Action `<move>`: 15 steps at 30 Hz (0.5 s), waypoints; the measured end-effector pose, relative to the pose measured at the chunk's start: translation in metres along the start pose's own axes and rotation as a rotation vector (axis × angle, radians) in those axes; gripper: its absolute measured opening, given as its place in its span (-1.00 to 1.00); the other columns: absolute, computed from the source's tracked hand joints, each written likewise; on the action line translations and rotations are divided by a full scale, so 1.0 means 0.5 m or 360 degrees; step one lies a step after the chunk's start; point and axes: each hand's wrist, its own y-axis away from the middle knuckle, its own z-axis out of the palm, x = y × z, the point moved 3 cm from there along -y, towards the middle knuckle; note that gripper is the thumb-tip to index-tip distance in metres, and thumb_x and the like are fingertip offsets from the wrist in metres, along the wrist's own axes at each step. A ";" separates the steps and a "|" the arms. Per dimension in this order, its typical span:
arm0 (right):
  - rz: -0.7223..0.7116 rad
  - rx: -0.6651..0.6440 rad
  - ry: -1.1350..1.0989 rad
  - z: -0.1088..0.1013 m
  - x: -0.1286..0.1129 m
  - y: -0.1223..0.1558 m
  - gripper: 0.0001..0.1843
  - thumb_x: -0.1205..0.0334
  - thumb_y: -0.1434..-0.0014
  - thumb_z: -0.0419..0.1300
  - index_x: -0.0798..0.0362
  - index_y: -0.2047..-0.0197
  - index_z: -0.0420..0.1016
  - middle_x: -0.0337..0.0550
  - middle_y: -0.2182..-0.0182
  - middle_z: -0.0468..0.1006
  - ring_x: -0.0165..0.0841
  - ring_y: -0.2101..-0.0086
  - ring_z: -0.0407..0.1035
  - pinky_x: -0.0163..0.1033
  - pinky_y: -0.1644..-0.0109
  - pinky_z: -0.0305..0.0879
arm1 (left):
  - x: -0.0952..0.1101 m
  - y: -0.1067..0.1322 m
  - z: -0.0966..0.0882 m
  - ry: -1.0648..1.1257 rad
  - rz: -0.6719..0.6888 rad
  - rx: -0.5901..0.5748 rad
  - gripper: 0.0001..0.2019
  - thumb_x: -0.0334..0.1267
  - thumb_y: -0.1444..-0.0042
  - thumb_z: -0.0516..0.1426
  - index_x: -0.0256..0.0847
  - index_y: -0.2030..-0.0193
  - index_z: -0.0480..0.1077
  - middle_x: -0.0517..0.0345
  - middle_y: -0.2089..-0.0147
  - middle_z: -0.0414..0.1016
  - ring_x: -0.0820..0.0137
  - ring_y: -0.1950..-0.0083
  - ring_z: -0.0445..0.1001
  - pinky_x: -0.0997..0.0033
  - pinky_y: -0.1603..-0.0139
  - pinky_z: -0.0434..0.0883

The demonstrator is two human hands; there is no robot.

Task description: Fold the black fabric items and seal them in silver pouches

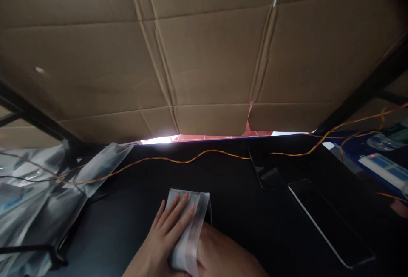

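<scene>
Brown cardboard (207,60) spreads across the whole far side, creased by long folds. In front of it stretches a black tabletop (124,217), and dark metal bars (44,121) slant down toward its left edge. Translucent plastic bags (22,226) are heaped on the left, their sheets overlapping loosely. A red-and-yellow wire (178,161) wanders from left to right along the far part of the table.

Near the middle are the person's two hands. The left hand (168,230) lies flat, fingers stretched out over the face of the work. The right hand (223,249) comes in from the near right, tucked against and partly under the work's right edge; its fingertips are hidden, so I can't tell whether they pinch anything.

To the right lie a pale-edged phone (331,221) and, farther off, a darker phone (264,168). A white device with a blue panel (385,168) sits at the far right.

Smaller than most of this, a clear-edged pouch (190,238) is at the near centre, between the two hands. For good handling, the left palm should press evenly — hard fingertips would likely crease such limp film — while the right hand supports the edge from beneath without tugging. Squaring the far corners first would probably help the sides lie straight, and the thin strand (211,211) beside the far right corner deserves care, lest it catch.
</scene>
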 end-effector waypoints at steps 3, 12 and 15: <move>0.0017 -0.0088 -0.0122 -0.047 0.029 0.019 -0.61 0.34 -0.44 0.34 -0.32 -0.20 0.68 -0.47 -0.24 0.68 -0.38 -0.24 0.54 -0.33 -0.30 0.48 | -0.012 0.014 0.007 -0.0027 -0.0026 0.0008 0.27 0.63 -0.08 0.18 -0.03 -0.73 -0.15 -0.28 -0.66 0.16 -0.24 -0.60 0.30 -0.44 -0.50 0.32; 0.0291 0.0107 0.0022 0.032 0.048 0.015 -0.39 0.52 -0.21 0.41 -0.03 -0.30 0.62 -0.05 -0.27 0.67 -0.06 -0.34 0.44 0.10 -0.46 0.40 | 0.024 -0.016 0.031 -0.0231 0.0116 -0.0055 0.30 0.64 -0.05 0.20 -0.12 -0.72 -0.10 -0.26 -0.69 0.11 -0.31 -0.68 0.10 -0.55 -0.49 0.27; 0.0266 0.0123 0.0031 0.024 0.059 0.034 -0.24 0.57 -0.21 0.35 -0.10 -0.42 0.52 -0.12 -0.34 0.61 -0.14 -0.33 0.47 -0.01 -0.44 0.44 | 0.022 -0.012 0.019 -0.0280 0.0117 -0.0001 0.28 0.68 -0.07 0.11 -0.12 -0.72 -0.09 -0.28 -0.67 0.14 -0.32 -0.67 0.13 -0.57 -0.46 0.31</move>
